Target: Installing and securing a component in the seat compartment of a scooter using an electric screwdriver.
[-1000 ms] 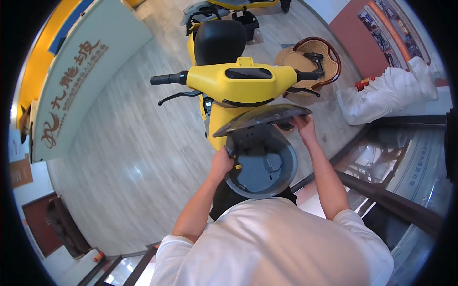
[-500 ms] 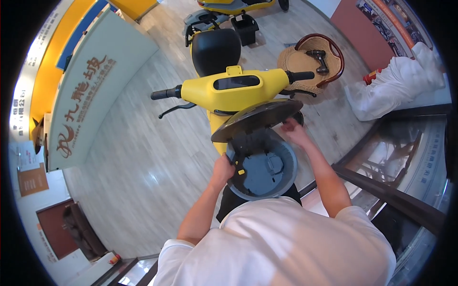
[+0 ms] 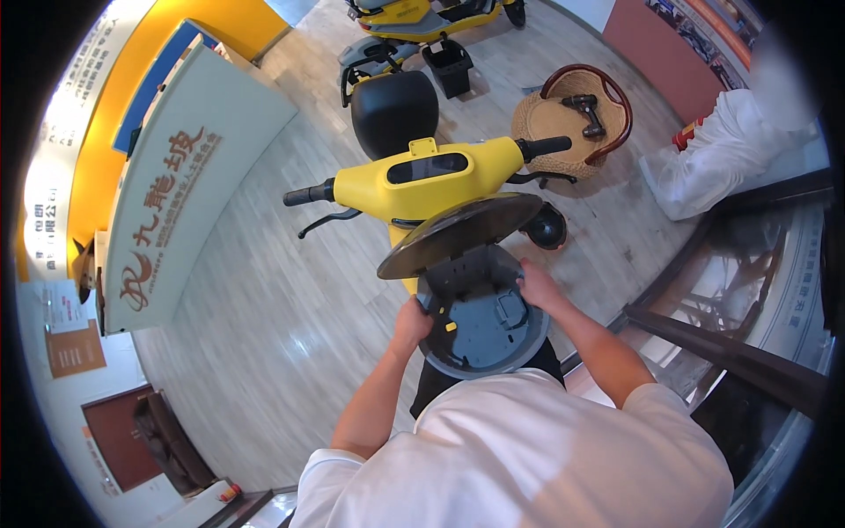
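Note:
In front of me stands a yellow scooter (image 3: 365, 179) with black grips and a dark display. Against my body is a round grey-blue container (image 3: 480, 339) with small yellow fittings inside; its dark smoked lid (image 3: 453, 233) is tilted up toward the handlebar. My left hand (image 3: 412, 321) is closed on the container's left rim, fingers partly hidden. My right hand (image 3: 537, 283) grips the upper right rim, below the lid's edge. A black rounded part (image 3: 546, 227), too unclear to name, shows beside the lid's right end.
A wicker chair (image 3: 550, 141) holding a cordless drill (image 3: 590, 119) stands at right, near a white wrapped bundle (image 3: 695, 176). Behind are more scooters (image 3: 400, 22) and a black bin (image 3: 447, 70). A pale counter (image 3: 207, 189) curves along the left; dark-framed glass (image 3: 713, 343) runs at lower right.
My right hand has left the lid's edge and moved down to the container's rim. The lid sits slightly lower and further left in view, exposing more of the black rounded part.

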Demonstrator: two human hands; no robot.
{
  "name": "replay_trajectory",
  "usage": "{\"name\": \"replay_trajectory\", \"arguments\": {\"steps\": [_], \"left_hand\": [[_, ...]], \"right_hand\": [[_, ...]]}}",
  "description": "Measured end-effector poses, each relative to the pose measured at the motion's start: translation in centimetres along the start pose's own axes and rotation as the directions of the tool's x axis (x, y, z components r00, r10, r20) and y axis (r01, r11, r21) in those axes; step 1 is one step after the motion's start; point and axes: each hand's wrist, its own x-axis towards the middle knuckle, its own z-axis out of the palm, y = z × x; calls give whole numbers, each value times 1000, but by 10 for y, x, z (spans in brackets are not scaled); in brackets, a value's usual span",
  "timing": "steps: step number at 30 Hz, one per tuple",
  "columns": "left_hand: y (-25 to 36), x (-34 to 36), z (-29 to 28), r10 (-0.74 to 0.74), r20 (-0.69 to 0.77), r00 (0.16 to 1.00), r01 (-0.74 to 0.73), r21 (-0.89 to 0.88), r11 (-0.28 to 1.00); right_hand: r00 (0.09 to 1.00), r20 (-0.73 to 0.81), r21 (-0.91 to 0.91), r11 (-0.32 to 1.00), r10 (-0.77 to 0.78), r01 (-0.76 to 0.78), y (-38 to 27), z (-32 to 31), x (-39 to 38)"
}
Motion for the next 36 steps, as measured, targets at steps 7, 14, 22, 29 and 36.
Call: {"name": "replay_trajectory", "arguments": {"steps": [7, 14, 22, 29, 36], "left_hand": [[-15, 11, -2, 30, -18, 999, -31, -51, 998], [3, 9, -18, 47, -57, 997, -43, 55, 998], [-16, 14, -17, 109, -34, 993, -105, 106, 989], [-17, 22, -21, 164, -90, 982, -153, 118, 981], [5, 13, -28, 143, -62, 988, -132, 152, 980]], "right_hand": [[995, 94, 0, 1000, 19, -19, -7, 2, 7], [997, 1, 70, 995, 72, -72, -7, 7, -3], [997, -73, 107, 994, 31, -23, -1, 39, 3], [1000, -1, 102, 994, 23, -22, 3, 37, 2], [977, 199, 100, 993, -81, 62, 16, 26, 29]]}}
